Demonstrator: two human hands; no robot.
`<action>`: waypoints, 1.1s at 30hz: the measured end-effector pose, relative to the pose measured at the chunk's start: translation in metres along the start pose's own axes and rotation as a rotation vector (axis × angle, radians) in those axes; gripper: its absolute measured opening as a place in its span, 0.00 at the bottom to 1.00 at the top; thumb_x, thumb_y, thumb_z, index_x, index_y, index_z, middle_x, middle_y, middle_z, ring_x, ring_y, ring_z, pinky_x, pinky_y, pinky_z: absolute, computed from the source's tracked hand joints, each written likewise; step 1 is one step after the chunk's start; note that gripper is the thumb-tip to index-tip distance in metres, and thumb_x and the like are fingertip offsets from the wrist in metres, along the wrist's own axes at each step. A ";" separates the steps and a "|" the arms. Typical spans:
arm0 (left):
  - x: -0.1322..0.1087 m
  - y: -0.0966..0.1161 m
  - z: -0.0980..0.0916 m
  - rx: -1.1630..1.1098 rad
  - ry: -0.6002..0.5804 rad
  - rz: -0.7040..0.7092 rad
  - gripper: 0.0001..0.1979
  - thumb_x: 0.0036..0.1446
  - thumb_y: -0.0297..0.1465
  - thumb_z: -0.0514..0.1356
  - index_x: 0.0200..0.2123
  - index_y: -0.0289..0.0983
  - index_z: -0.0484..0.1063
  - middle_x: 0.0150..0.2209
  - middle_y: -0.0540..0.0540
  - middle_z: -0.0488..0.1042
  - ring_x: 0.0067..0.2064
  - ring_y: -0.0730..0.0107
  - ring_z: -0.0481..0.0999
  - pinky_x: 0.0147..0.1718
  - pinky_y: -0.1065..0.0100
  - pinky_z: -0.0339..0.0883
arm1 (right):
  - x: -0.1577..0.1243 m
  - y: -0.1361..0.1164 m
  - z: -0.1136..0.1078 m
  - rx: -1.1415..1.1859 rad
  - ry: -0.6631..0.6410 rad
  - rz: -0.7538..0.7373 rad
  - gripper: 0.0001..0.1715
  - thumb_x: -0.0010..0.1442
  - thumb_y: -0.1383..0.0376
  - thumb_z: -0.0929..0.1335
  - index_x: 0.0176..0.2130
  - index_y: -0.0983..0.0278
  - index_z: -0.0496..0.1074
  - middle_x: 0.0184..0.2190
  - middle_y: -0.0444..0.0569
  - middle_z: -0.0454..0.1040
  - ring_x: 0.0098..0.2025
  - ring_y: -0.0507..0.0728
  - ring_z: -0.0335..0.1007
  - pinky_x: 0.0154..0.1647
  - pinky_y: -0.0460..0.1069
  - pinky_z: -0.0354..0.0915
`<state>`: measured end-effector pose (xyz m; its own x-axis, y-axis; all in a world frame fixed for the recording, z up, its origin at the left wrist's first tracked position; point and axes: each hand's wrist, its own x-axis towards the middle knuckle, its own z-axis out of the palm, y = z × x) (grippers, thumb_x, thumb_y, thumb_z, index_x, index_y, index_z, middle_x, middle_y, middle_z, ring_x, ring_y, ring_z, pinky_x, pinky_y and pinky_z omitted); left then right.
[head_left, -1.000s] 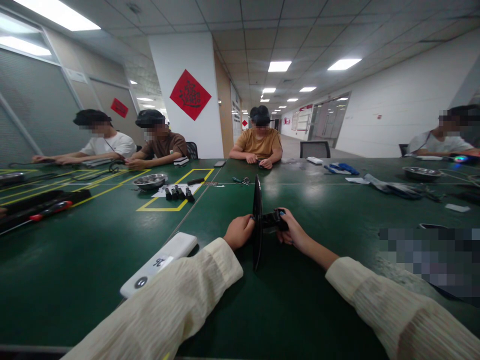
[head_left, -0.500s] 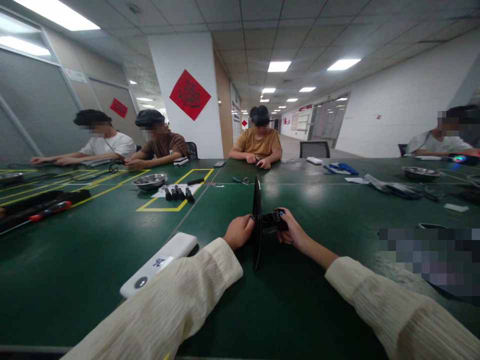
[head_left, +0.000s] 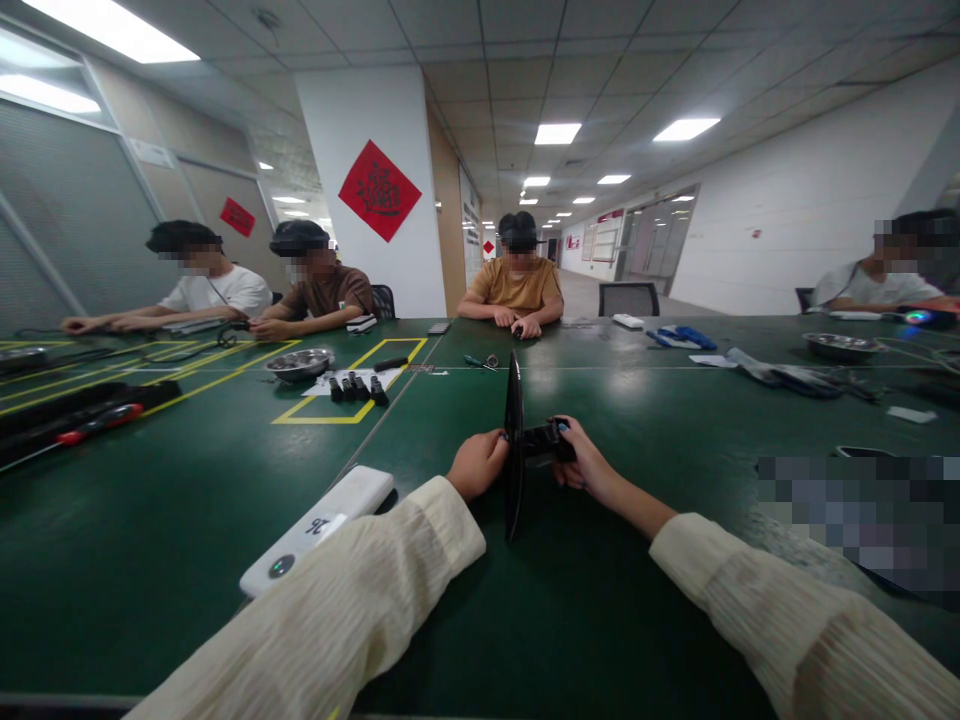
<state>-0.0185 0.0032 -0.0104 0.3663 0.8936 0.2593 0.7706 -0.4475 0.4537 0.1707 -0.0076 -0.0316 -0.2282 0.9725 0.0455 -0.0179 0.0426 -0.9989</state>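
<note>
A thin black panel stands upright in front of me, seen nearly edge-on, so its face is mostly hidden. From its right side sticks out a black block-like mount. My left hand is closed at the panel's left side, thumb towards it and the other fingertips hidden. My right hand grips the outer end of the mount with thumb and fingers. By my left forearm lies a white device marked 26, a small green light showing on it.
Left of centre, several short black cylindrical parts lie on paper beside a metal bowl. Scissors are further back on the green table. A red-handled tool lies far left. Co-workers sit around the far side.
Both my hands keep the same hold on the panel and mount. A green light now shows on the white device.
</note>
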 end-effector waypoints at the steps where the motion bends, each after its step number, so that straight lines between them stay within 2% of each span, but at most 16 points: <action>1: 0.000 0.000 0.000 -0.003 0.002 0.000 0.18 0.59 0.30 0.43 0.31 0.33 0.72 0.33 0.41 0.75 0.36 0.63 0.73 0.36 0.67 0.63 | 0.000 0.001 0.000 -0.001 -0.002 -0.002 0.32 0.55 0.47 0.54 0.53 0.62 0.48 0.08 0.35 0.62 0.06 0.47 0.46 0.07 0.39 0.40; 19: 0.001 -0.001 0.001 0.010 -0.008 0.008 0.19 0.59 0.32 0.42 0.31 0.33 0.71 0.33 0.40 0.75 0.35 0.62 0.73 0.35 0.67 0.63 | 0.000 -0.002 0.002 0.014 0.028 0.011 0.31 0.55 0.48 0.55 0.52 0.62 0.49 0.09 0.34 0.61 0.06 0.47 0.47 0.07 0.39 0.40; 33: 0.001 -0.001 0.001 0.002 -0.002 -0.006 0.18 0.59 0.31 0.43 0.31 0.33 0.71 0.34 0.40 0.75 0.36 0.62 0.73 0.36 0.67 0.63 | 0.000 -0.001 0.001 0.011 0.004 -0.009 0.34 0.53 0.47 0.55 0.53 0.63 0.48 0.08 0.35 0.62 0.06 0.48 0.47 0.07 0.39 0.40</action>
<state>-0.0183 0.0043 -0.0116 0.3633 0.8962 0.2547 0.7739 -0.4424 0.4531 0.1693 -0.0077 -0.0309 -0.2237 0.9731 0.0546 -0.0305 0.0490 -0.9983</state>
